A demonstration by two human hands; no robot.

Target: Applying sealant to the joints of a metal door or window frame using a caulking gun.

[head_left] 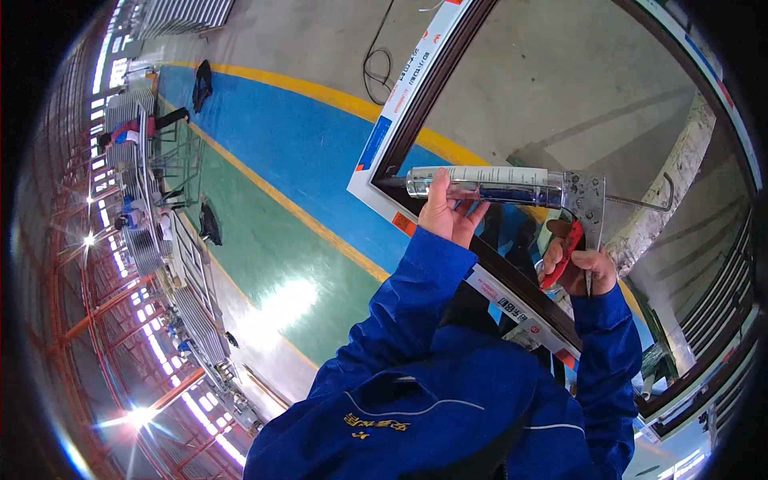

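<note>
Occupying the head view's middle, a caulking gun (512,194) extends over a white-edged dark frame (400,108), nozzle at one corner; contact cannot be determined. The left hand (452,212) grasps the barrel; the right hand (582,266) grips the handle and red trigger (566,252).

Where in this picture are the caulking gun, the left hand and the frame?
Caulking gun (518,190): head view, on its barrel.
Left hand (450,216): head view, on its middle.
Frame (434,90): head view, its dark left bar.
</note>
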